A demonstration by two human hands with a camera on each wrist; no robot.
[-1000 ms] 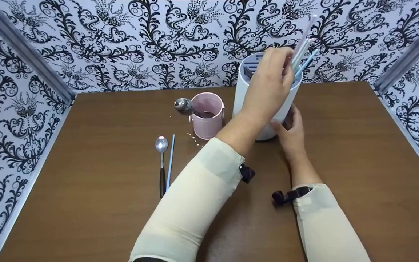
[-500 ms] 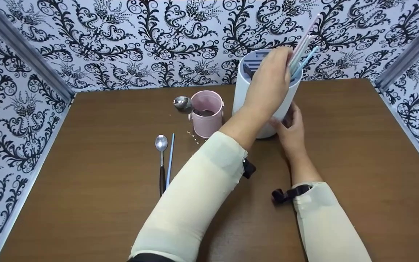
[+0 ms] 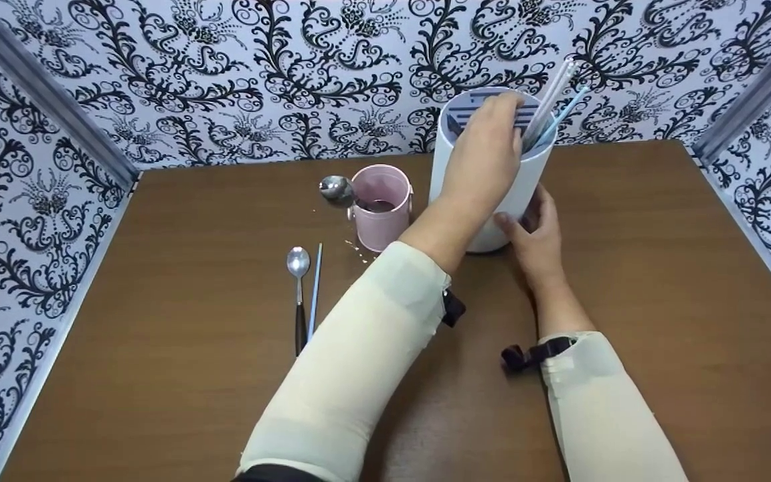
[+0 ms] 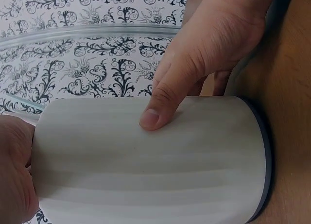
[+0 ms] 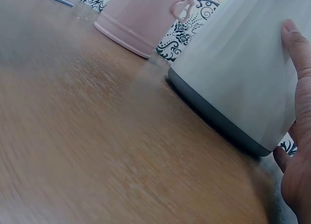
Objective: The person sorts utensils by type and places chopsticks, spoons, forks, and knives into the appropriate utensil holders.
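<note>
A tall white holder (image 3: 526, 194) with a slotted top stands upright on the table. My right hand (image 3: 541, 244) grips its lower side, thumb (image 4: 150, 118) pressed on the wall in the left wrist view. Over the holder's top my left hand (image 3: 486, 150) has its fingers bent close to several straw-like sticks (image 3: 549, 100), pale ones side by side and a thin blue stick (image 3: 567, 110) leaning right. Between hand and sticks a narrow gap shows. The left fingertips are partly hidden, and nothing shows in them.
A pink bucket-shaped cup (image 3: 383, 227) stands left of the holder, a shiny rounded metal utensil head (image 3: 337, 191) leaning out. Nearer me lie a black-handled spoon (image 3: 298, 264) and a thin blue stick (image 3: 316, 288), partly behind my left sleeve. Small crumbs (image 3: 359, 251) dot the table by the cup.
The tall pinkish stick has dropped lower among the others in the holder. My left hand has let it go and shifted slightly left; the right hand keeps its grip.
</note>
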